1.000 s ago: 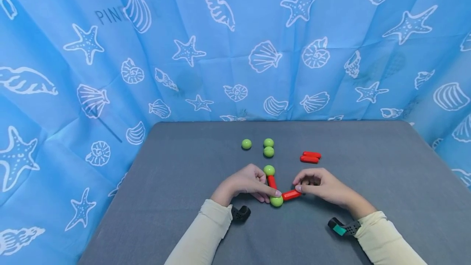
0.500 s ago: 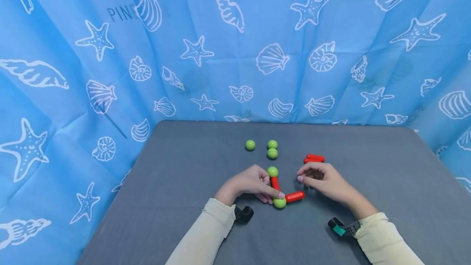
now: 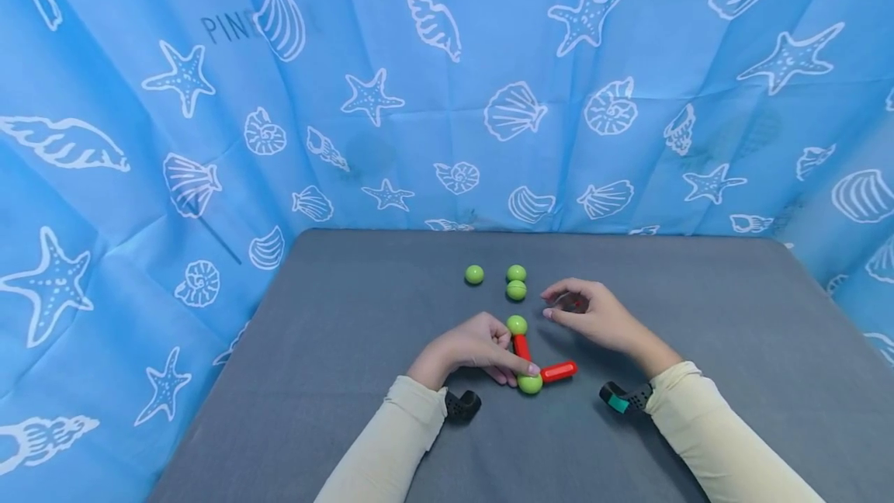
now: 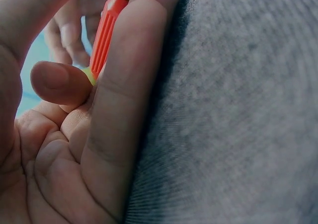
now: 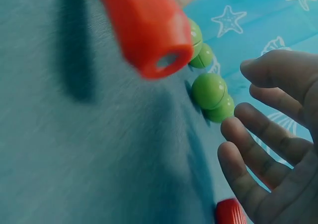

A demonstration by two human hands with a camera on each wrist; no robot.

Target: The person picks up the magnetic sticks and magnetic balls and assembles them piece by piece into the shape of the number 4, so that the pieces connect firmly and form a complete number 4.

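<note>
In the head view my left hand [image 3: 477, 349] pinches the near green ball [image 3: 530, 384] at the corner of a joined shape, with the thumb over its top. From that ball one red rod [image 3: 521, 346] runs away to a far green ball [image 3: 517, 324]. A second red rod [image 3: 559, 372] sticks out to the right; its free end shows a grey spot in the right wrist view. My right hand [image 3: 597, 319], holding nothing, hovers behind and right of this rod with fingers spread and loosely bent. Part of the left fingers' hold is hidden.
Behind the shape stand two loose green balls [image 3: 516, 290] close together, and another green ball [image 3: 474, 275] lies to their left. A loose red rod [image 5: 230, 212] shows below my right fingers; in the head view that hand mostly covers it. A blue patterned curtain [image 3: 447, 99] hangs behind the grey table [image 3: 363, 278].
My right hand has let go of the right-hand red rod and moved away from me, then left, over the loose rods. The left hand keeps its hold on the near ball.
</note>
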